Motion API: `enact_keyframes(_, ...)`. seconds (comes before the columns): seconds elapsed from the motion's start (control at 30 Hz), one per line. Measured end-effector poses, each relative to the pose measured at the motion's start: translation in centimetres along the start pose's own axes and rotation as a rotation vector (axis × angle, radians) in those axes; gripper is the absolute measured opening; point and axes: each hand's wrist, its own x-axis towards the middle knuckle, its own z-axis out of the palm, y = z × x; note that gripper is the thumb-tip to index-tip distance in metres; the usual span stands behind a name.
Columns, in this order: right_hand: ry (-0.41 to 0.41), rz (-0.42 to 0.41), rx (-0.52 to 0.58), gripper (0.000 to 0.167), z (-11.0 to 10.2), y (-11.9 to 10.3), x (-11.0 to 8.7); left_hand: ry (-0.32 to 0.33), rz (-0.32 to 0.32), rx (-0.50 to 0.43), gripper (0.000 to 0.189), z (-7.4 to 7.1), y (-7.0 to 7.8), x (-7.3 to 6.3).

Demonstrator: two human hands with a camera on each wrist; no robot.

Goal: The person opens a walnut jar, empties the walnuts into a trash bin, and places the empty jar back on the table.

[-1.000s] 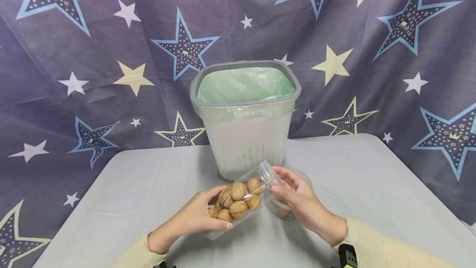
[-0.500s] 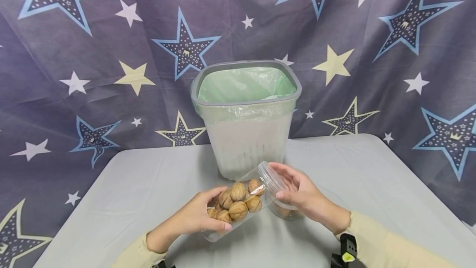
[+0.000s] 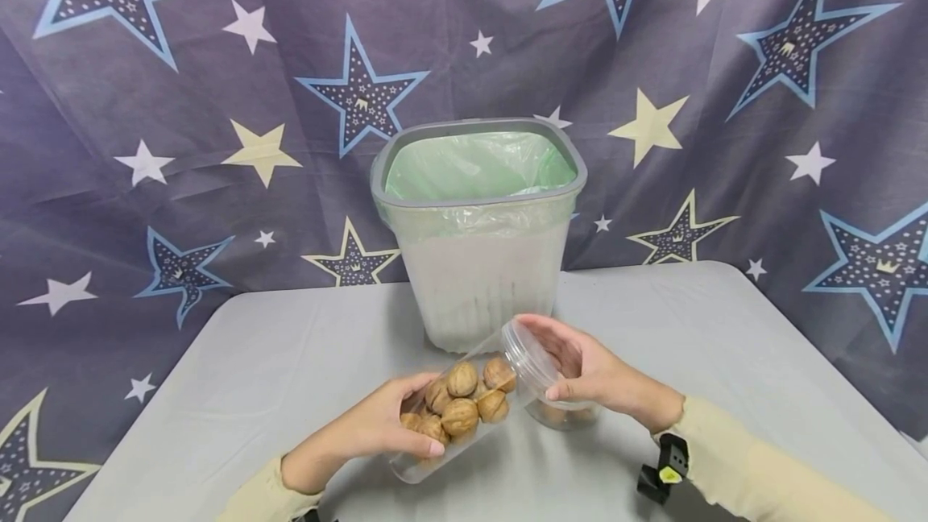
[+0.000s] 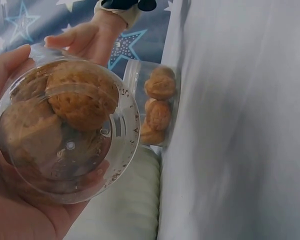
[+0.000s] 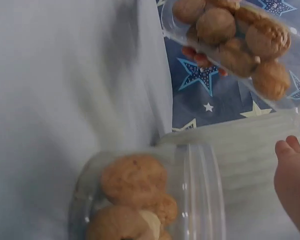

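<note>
In the head view my left hand (image 3: 395,421) grips a clear plastic jar (image 3: 416,470) that holds several walnuts (image 3: 461,417). The jar leans, its ridged mouth end raised toward the right. My right hand (image 3: 590,369) curls round that end, thumb on the near side and fingers over the far side. In the left wrist view the jar's round base (image 4: 125,155) faces the camera. A second clear jar (image 5: 202,192), also with walnuts (image 5: 135,180), stands on the table beneath my right hand, partly hidden by it in the head view.
A pale bin (image 3: 482,280) with a grey rim and green liner (image 3: 471,163) stands at the back middle of the grey-covered table (image 3: 312,361). A purple curtain (image 3: 500,87) with stars hangs behind. A black wrist device (image 3: 673,459) sits on my right sleeve.
The held jar's base has dropped slightly toward the lower left. My right hand has turned round the mouth end, its thumb moving down and right and its fingers up and left.
</note>
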Motion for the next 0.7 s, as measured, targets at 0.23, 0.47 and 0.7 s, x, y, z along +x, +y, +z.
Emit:
enact_keyframes(0.23,-0.003,-0.026,-0.025,0.092,-0.4,0.4,0.2,0.014,-0.015,-0.012,0.062,-0.1,-0.1,-0.1)
enact_keyframes(0.47,0.225,0.009,-0.023,0.089,1.5,-0.5,0.2,0.123,-0.041,0.093,0.065,-0.2,0.0,0.0)
enact_keyframes(0.7,0.472,0.228,-0.006,0.079,4.1,-1.9,0.4,0.186,-0.072,0.231,0.069,0.2,-0.2,0.1)
